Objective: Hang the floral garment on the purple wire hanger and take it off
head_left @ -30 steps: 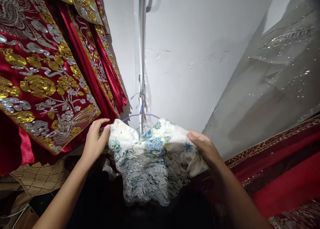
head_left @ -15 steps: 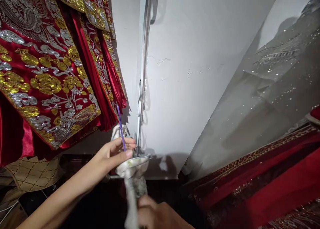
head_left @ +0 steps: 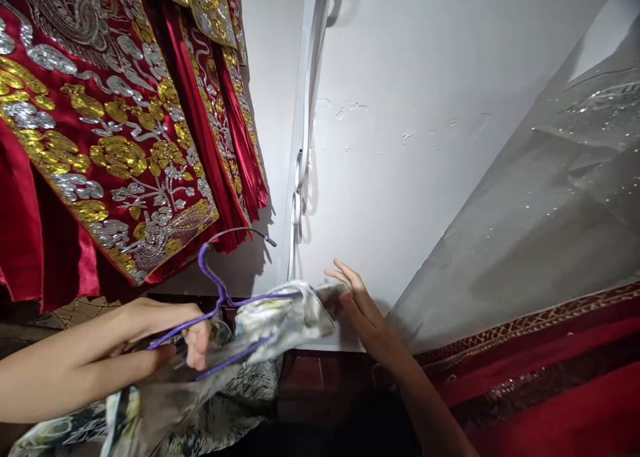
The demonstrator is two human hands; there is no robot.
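Observation:
A thin purple hanger (head_left: 265,298) with a bare metal hook tip lies tilted in front of me. My left hand (head_left: 193,340) is closed around its left arm, fingers curled over. A light patterned garment (head_left: 285,320), whitish with grey and yellow marks, covers the hanger's right arm and hangs down below my left hand, partly blurred. My right hand (head_left: 363,310) is at the garment's right end, fingers stretched out and thumb apart from them. The cloth edge reaches between thumb and fingers; whether they touch it is unclear.
Red robes with gold and silver embroidery (head_left: 120,157) hang at the left. A white metal rail (head_left: 305,110) with rings runs along the pale wall (head_left: 390,177). Sparkling sheer fabric (head_left: 525,210) and red cloth (head_left: 560,377) are at the right.
The hanger has swung so its hook and arms show. My right hand has risen from the lower middle to the garment's right end, fingers now stretched. My left hand has moved lower left.

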